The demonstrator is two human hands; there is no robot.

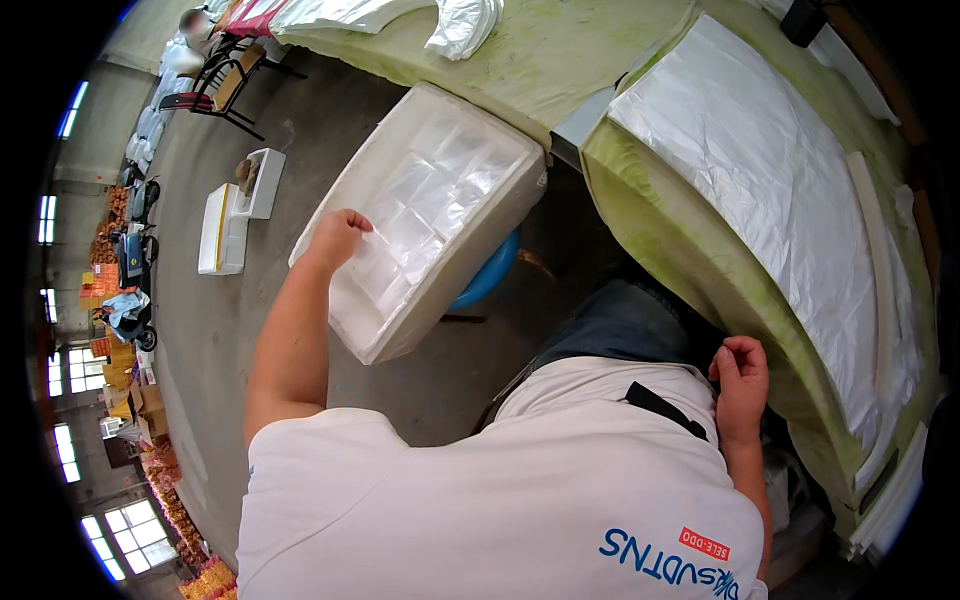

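A white foam box (365, 338) stands tilted in view ahead of me, filled with flat clear plastic packs (440, 185). My left hand (340, 238) reaches over its left side, with fingers pinched together at the edge of the packs. What lies between those fingertips is too small to make out. By the near edge of the cloth-covered table on the right, my right hand (741, 385) hangs with loosely curled fingers and nothing visible in them. A stack of thin white plastic sheeting (745, 150) lies on that table.
Under the foam box shows a blue round stool or tub (488, 275). A greenish cover (540, 50) drapes the far table. Two smaller white boxes (225, 235) sit on the floor at left, near a chair (235, 85). Motorbikes (130, 255) and stacked goods line the left wall.
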